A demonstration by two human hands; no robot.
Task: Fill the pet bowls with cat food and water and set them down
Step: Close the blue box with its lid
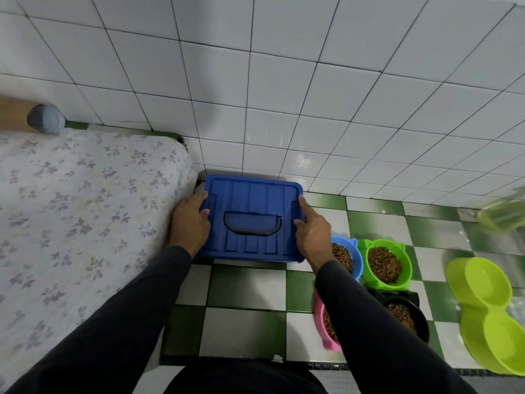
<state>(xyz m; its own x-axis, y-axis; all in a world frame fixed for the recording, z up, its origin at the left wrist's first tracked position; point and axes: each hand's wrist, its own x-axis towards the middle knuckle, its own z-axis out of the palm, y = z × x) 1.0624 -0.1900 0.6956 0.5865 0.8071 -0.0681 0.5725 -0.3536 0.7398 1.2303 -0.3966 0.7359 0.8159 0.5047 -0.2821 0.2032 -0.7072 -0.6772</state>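
A blue storage box (pixel 250 200) with a closed lid and a recessed handle stands on the floor against the tiled wall. My left hand (pixel 189 223) lies on the lid's left edge with its fingers reaching over the rim. At the lid's right edge my right hand (pixel 312 233) rests with the index finger stretched along the rim and the thumb on the lid. To the right stand a blue bowl (pixel 345 255), a green bowl (pixel 385 264), a pink bowl (pixel 326 322) and a black bowl (pixel 404 318), each holding brown cat food. My right forearm covers part of the pink and blue bowls.
A lime double bowl (pixel 488 311) lies empty at the far right. A translucent yellowish container (pixel 502 213), blurred, is near the wall at the right. A mattress with a floral sheet (pixel 85 211) fills the left. The floor (pixel 247 285) has green and white tiles.
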